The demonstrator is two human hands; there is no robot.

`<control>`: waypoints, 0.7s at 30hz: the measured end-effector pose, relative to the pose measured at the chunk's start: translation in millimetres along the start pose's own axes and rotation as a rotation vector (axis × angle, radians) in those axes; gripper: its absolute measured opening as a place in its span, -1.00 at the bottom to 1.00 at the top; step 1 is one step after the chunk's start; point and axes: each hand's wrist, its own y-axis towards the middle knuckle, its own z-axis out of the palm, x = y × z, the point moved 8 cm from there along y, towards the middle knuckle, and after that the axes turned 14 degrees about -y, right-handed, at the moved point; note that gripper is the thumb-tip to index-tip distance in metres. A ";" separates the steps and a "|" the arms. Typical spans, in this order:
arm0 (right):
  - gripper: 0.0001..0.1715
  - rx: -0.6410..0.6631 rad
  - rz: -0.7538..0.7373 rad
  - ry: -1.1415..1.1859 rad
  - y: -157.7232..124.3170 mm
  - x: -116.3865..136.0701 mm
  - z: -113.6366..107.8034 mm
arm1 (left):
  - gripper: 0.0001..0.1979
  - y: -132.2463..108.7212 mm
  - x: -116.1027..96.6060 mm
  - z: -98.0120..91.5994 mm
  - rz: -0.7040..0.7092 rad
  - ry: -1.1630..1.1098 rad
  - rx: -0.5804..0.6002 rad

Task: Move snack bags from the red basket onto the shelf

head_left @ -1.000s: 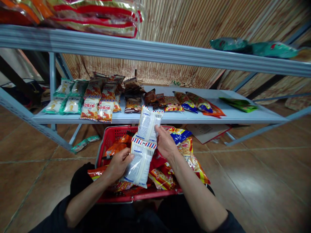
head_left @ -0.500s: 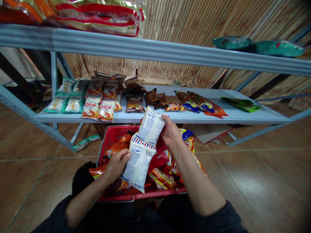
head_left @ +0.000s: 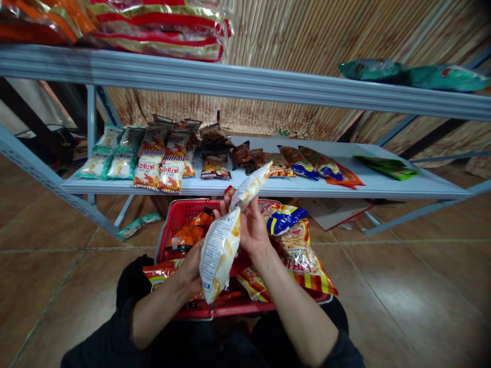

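On your far left, green-and-white packs (head_left: 109, 158) lie on the lower shelf (head_left: 383, 186). Your left hand (head_left: 191, 266) is closed round the back of the lower white packet (head_left: 218, 250), held edge-on above the red basket (head_left: 180, 212). Your right hand (head_left: 251, 230) pinches the upper white packet (head_left: 251, 185) near its bottom end. Both look light, puffy and slick, with contents likely to crush, so grip the flat sealed ends, not the bellies. Further right, a blue-and-yellow bag (head_left: 284, 217) rests in the basket

I see under soft, even light: glare on the top bags (head_left: 153, 30), shelf (head_left: 268, 87) bowed, corners darkened, slight blur.
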 end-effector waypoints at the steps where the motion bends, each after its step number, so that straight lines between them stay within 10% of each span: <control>1: -0.60 -0.035 -0.028 -0.001 1.7 3.6 -1.8 | -0.75 1.3 3.4 -1.1 -0.026 -0.039 0.020; 9: -0.68 -0.485 -0.276 -0.367 11.0 41.4 -32.6 | -0.54 -13.8 -46.6 9.1 0.173 -0.035 -0.106; 16: -0.68 -0.492 -0.368 -0.550 15.2 63.5 -27.9 | -0.39 -21.1 -47.5 25.2 0.149 0.345 0.017; 21: -0.73 -0.405 -0.173 -0.497 23.5 54.1 -30.3 | -0.46 -18.6 -38.1 14.8 0.145 0.320 0.035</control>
